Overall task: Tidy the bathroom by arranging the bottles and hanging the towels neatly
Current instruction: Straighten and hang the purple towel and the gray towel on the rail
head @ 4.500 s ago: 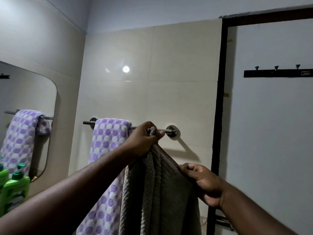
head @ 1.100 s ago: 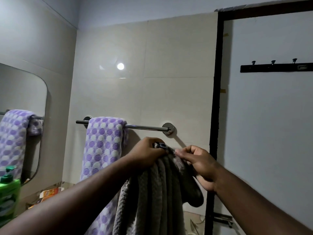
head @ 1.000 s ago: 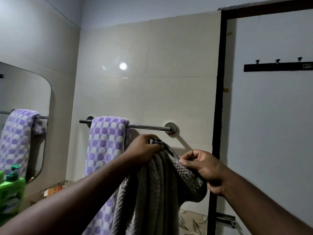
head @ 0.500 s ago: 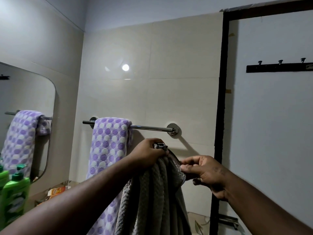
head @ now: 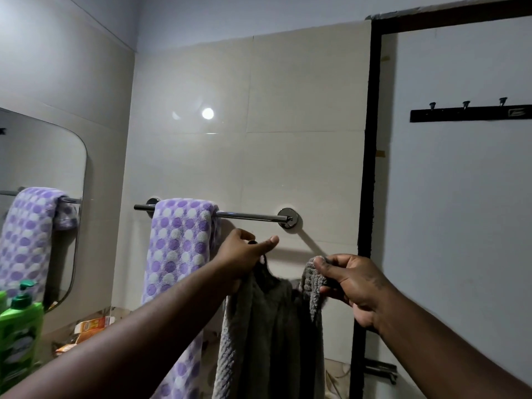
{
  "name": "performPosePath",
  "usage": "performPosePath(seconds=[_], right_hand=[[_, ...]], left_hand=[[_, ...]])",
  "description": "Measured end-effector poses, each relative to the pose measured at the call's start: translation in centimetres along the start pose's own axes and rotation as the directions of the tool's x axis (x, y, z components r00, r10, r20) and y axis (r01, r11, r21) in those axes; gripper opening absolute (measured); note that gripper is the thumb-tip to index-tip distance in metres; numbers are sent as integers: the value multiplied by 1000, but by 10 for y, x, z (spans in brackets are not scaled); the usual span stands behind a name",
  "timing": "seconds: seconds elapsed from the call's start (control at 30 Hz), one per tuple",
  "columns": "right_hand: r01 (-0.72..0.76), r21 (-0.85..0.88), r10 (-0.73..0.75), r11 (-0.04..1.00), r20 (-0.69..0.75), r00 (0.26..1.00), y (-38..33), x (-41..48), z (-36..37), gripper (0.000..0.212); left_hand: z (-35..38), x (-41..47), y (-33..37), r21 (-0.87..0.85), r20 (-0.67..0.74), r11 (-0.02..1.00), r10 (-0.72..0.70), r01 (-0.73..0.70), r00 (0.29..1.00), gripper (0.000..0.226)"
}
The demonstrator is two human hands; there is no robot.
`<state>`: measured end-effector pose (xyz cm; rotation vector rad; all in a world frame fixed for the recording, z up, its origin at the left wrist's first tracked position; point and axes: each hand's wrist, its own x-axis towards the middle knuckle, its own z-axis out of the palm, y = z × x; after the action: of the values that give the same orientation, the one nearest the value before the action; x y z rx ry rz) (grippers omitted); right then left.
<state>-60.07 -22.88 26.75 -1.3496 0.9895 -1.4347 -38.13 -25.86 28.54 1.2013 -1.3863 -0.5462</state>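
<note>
Grey towel (head: 267, 326) hangs in front of the tiled wall, just below the bare right stretch of the towel rail (head: 247, 216) and not yet on it. In the head view, its top edge is stretched between two hands and sags in the middle. The left hand (head: 241, 259) grips one corner with its fingers curled round the cloth and the thumb pointing out to the right. The right hand (head: 351, 280) pinches the other corner between thumb and fingers. Half a second ago the two hands were close together with the towel bunched into one thick rope under the left fist. Now they have drawn apart and the cloth has opened out flat. That looks like preparation for draping: a spread edge can go over the rail evenly, beside the purple dotted towel (head: 181, 243) already hanging on the rail's left part. The lift over the bar is not yet done, and the free stretch of rail seems narrow for the full width, so the two towels may crowd each other. At the lower left a green bottle (head: 20, 326) stands before the mirror (head: 43, 156).
</note>
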Motion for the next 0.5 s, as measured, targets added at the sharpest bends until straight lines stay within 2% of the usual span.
performPosePath(seconds=[0.03,0.1,0.2,0.3,0.37,0.5], right_hand=[[3,-12,-3,1000,18,1000,-1,-2,2,16],[11,-33,-8,999,72,997,-3,-6,6,20],[-44,-14,46,999,244,969,-8,-16,18,30],[-107,7,96,994,389,916,-5,-23,35,20],[-118,68,82,991,395,915,-1,-24,42,13],[-106,195,52,975,265,963,2,-19,41,5]], left_hand=[[0,0,4,-9,12,1000,2,-2,1000,77],[4,-1,10,-35,17,999,-35,36,999,52],[16,-4,16,-82,26,993,-83,85,996,38],[31,-16,29,-176,108,976,-111,128,988,23],[36,-23,36,-265,147,954,-106,143,983,21],[28,-25,31,-296,207,946,-69,129,976,24]])
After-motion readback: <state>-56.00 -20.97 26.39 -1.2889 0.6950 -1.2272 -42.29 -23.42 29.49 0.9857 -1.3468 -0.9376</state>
